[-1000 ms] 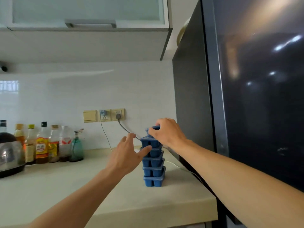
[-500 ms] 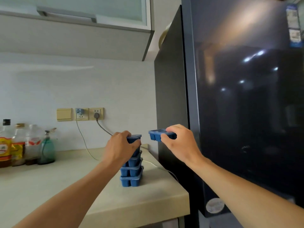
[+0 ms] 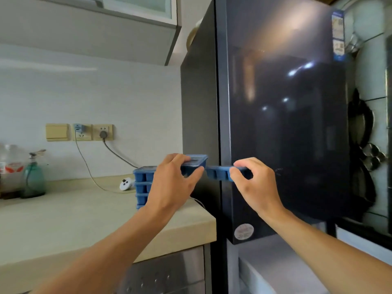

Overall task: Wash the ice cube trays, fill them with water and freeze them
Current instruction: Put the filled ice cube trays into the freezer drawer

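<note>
Left hand [image 3: 171, 183] clamped on a blue ice tray [image 3: 196, 163], thumb underneath, fingers over the top edge. Right hand [image 3: 254, 185] pinches a second blue tray [image 3: 217, 172] by its right end, thumb in front, fingers on the rim. Both trays are in the air, ends nearly meeting between the hands; can't tell if they touch. Tray stack [image 3: 143, 181] sits on the counter [image 3: 74, 213] just behind the left hand, partly hidden by it. Black fridge [image 3: 286, 124] directly beyond the right hand. Spray bottle [image 3: 34, 179] far left of the left hand, by the wall.
</note>
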